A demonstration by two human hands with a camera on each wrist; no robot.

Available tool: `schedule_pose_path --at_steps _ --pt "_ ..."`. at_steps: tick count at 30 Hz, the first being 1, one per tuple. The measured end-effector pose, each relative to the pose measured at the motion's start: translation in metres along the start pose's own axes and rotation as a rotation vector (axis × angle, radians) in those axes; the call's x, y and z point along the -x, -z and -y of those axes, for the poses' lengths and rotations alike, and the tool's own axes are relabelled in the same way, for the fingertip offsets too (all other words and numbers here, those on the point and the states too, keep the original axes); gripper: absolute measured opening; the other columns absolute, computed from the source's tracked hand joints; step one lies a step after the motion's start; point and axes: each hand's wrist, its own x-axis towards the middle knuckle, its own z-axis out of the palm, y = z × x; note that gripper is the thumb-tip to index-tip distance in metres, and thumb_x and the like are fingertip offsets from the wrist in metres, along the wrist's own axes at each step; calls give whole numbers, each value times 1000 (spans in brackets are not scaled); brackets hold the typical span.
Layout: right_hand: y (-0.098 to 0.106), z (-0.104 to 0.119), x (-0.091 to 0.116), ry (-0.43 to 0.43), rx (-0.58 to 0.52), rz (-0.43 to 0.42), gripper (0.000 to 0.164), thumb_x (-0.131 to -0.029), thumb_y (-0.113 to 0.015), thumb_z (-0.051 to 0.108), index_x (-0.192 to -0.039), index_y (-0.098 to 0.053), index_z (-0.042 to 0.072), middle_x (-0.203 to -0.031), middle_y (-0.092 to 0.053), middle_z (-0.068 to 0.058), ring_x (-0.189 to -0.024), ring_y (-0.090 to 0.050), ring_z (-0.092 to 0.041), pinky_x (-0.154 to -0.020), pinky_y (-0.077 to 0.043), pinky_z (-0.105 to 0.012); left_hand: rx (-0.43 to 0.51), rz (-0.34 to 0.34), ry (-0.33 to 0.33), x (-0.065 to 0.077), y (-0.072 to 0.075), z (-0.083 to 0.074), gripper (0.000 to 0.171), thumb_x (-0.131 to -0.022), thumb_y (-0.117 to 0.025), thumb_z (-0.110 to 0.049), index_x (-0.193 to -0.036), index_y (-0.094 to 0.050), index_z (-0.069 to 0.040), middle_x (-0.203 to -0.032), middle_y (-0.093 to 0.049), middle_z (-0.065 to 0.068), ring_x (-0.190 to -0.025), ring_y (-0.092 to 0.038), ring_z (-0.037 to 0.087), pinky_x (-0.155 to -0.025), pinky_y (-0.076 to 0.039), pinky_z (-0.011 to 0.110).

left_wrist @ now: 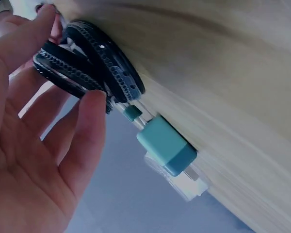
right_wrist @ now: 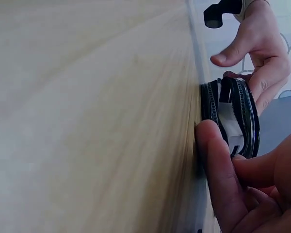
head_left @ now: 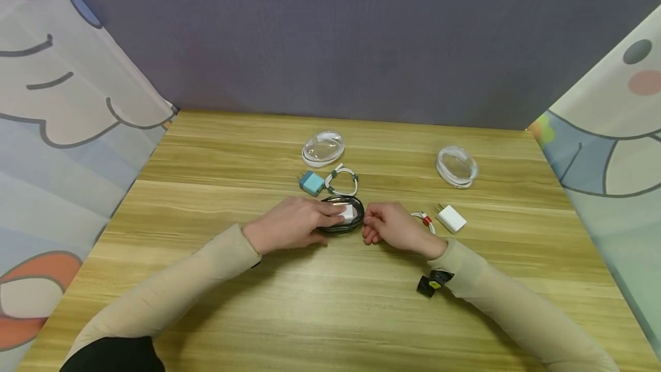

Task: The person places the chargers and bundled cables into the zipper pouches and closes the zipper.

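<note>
The left grip (head_left: 291,223) grasps the case (head_left: 341,229) from its left side, the fingers bent over its top and edge. One fingertip overlaps the white block (head_left: 349,214) lying in the mouth of the case; whether it presses on the block I cannot tell. The right grip (head_left: 392,225) is curled at the right end of the case, thumb and forefinger pinching its edge in the right wrist view; exactly which part they pinch is hidden. The case is black and zip-edged, rests on the counter (head_left: 310,303) between both hands, and gapes between its two halves.

Just behind it sit the blue plug (head_left: 311,183), prongs pointing left, and a small white cable (head_left: 343,193) looped in a ring with green ties, side by side. Beyond those lies the left coil (head_left: 322,163), white and in clear wrap.

To the right, partly covered by the right hand, is a white cable end with a red band (head_left: 426,219); near it lies the white plug (head_left: 451,219), prongs towards the upper left. The right coil (head_left: 454,181), also white, is farther back.

Pale sleeves (head_left: 170,280) cover both arms, and a black device (head_left: 426,286) is at the right wrist. A grey panel (head_left: 351,33) rises behind the counter, with printed cartoon sheets (head_left: 619,131) on either side.
</note>
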Motion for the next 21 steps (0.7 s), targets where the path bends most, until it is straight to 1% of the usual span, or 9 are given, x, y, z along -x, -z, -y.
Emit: schedule_pose_path --at_steps 3,5,7,10,12,15,17,19,21 --pt "1 -2 2 0 -15 12 21 -103 -49 0 -86 -61 0 -76 -70 -5 -68 -71 -17 -60 -58 -29 -29 -21 -7 -1 -1 1 47 -86 -79 -29 -132 -67 -21 -141 -57 -5 -116 -62 15 -86 -55 34" --pt "2 -2 2 -4 -30 9 20 -103 -49 0 -87 -61 -1 -77 -71 -6 -69 -71 -18 -61 -58 -30 -40 -34 -17 -1 -2 3 46 -86 -80 -25 -130 -69 -23 -139 -59 -5 -112 -65 16 -82 -56 34" --pt "4 -2 0 -12 -48 -8 19 -103 -49 0 -89 -62 -3 -78 -71 -7 -70 -71 -19 -61 -59 -31 -58 -43 -43 -1 -3 6 48 -84 -81 -23 -131 -68 -23 -139 -59 -4 -115 -63 18 -85 -56 36" --pt "6 0 -5 -31 -54 -43 19 -103 -49 1 -91 -62 -3 -79 -70 -8 -71 -71 -20 -63 -59 -31 -96 -51 -108 -3 -4 10 55 -81 -84 -19 -133 -67 -22 -139 -59 -1 -120 -59 21 -92 -53 38" --pt "8 1 -9 -44 -55 -61 19 -104 -49 2 -91 -62 -3 -80 -70 -9 -71 -71 -20 -63 -58 -31 -143 -59 -163 -4 -4 12 54 -83 -82 -14 -134 -66 -21 -140 -57 0 -123 -55 23 -96 -50 39" --pt "10 2 -15 -38 -21 -75 20 -104 -49 3 -91 -63 -1 -79 -69 -8 -70 -70 -18 -63 -58 -30 -206 -42 -241 -8 -3 15 53 -86 -76 -6 -136 -64 -18 -145 -53 0 -130 -50 23 -102 -45 40" --pt "12 3 -19 -23 14 -84 20 -104 -49 3 -91 -64 0 -78 -69 -8 -70 -70 -18 -62 -58 -29 -230 -13 -280 -12 -1 18 55 -87 -73 -3 -139 -61 -17 -150 -48 -1 -135 -45 23 -107 -41 41" --pt "13 2 -23 -7 38 -91 20 -103 -50 2 -90 -65 0 -77 -69 -8 -69 -70 -17 -62 -58 -29 -210 26 -302 -16 1 22 60 -85 -75 -3 -142 -58 -16 -154 -43 -1 -140 -40 23 -110 -37 41" --pt "15 1 -25 -6 36 -90 20 -103 -49 2 -90 -65 -1 -78 -69 -8 -69 -70 -18 -62 -58 -29 -152 64 -288 -18 3 26 66 -83 -80 -7 -144 -56 -17 -156 -41 -2 -142 -38 21 -110 -38 39"
